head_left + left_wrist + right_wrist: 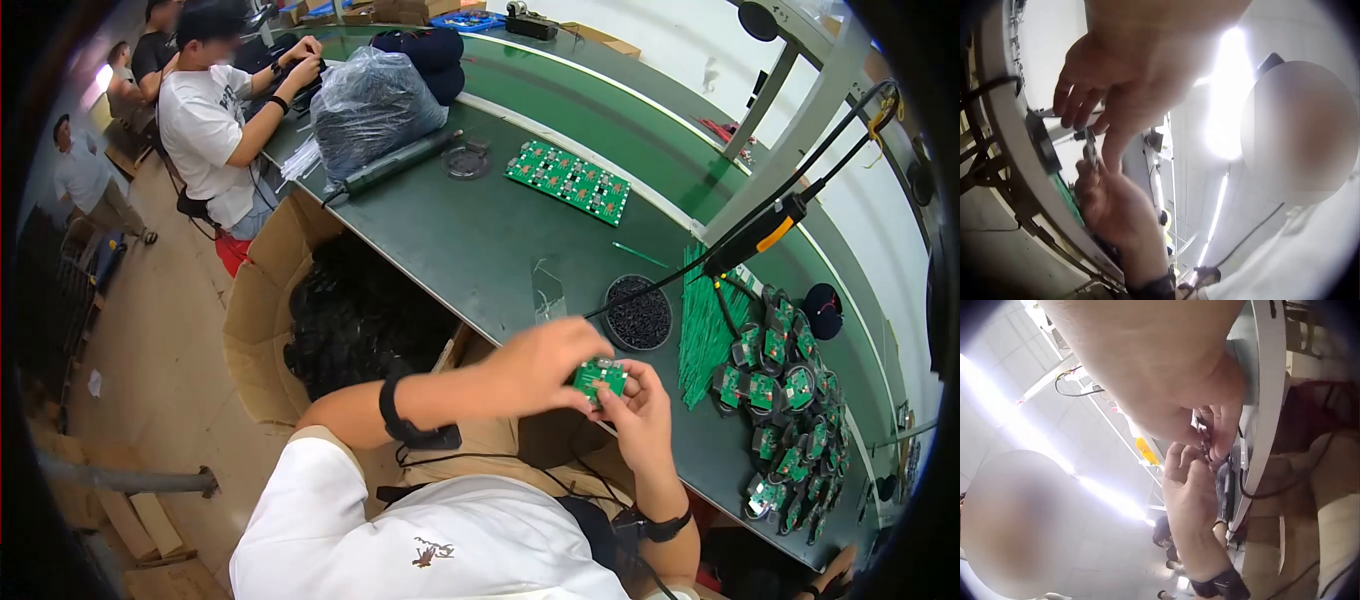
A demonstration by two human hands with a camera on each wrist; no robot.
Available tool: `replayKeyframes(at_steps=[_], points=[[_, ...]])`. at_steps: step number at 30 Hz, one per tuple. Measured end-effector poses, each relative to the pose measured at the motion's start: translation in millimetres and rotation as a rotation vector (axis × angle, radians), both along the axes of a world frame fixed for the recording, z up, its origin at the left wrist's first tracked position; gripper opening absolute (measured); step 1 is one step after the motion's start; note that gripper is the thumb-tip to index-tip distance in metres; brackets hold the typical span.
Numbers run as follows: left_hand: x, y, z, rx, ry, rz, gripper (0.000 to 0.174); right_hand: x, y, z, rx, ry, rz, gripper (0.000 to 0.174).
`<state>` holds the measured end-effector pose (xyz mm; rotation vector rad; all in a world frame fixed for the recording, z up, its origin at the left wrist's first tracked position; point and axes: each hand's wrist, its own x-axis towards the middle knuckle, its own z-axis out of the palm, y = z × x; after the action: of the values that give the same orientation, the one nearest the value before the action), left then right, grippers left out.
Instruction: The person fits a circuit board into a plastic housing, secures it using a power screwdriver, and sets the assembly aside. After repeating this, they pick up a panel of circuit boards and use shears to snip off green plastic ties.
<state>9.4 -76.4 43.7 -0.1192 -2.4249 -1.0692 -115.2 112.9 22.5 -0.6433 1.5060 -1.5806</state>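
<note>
Between both hands, over the near edge of the green-topped bench, is a small green circuit board point(600, 378). My right hand point(640, 408) grips the board from the right, its thumb lying on the board's face. From the left, my left hand point(555, 365) pinches the board at its left side, knuckles up, with several fingertips hidden. The left wrist view shows the circuit board point(1090, 149) edge-on between the fingers of the two hands. In the right wrist view the fingers mostly cover the board point(1202, 434).
A bowl of small black parts point(638, 318) stands beyond the hands, beside green strips point(705, 330). Many boards with coiled black cables point(790, 400) pile up at right. A panel of boards point(568, 182) lies farther back. A carton of black items point(265, 300) stands left, below the bench.
</note>
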Motion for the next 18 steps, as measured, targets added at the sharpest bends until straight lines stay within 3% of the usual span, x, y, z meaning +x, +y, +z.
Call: replayKeyframes(at_steps=[2,4,6,9,12,14,18], points=[[-15.8,-47.5,15.0,0.164,-0.086,0.193,0.048,-12.4,12.4,-1.7,0.002,0.075,-0.098,0.040],[-43.8,-129.6,8.1,-0.265,0.018,0.548,0.037,-27.6,36.7,-6.5,0.008,0.122,-0.176,0.030],[-74.6,-207.9,-5.0,-0.413,-0.167,0.797,0.035,-42.0,60.9,-5.9,0.088,0.179,-0.213,0.030],[-99.9,-285.8,-41.4,-0.692,-0.291,0.801,0.057,-56.2,83.8,-5.3,0.220,0.344,-0.270,0.032],[-99.3,-315.5,-47.8,-0.718,-0.382,0.751,0.032,-59.8,96.1,-6.2,0.345,0.464,-0.362,0.036],[-95.8,-307.6,-30.1,-0.715,-0.432,0.827,0.022,-61.0,98.0,-4.8,0.275,1.093,-0.324,0.038],[-82.2,-297.3,-19.4,-0.652,-0.439,0.866,0.025,-55.2,91.9,0.8,0.319,1.059,-0.375,0.041]])
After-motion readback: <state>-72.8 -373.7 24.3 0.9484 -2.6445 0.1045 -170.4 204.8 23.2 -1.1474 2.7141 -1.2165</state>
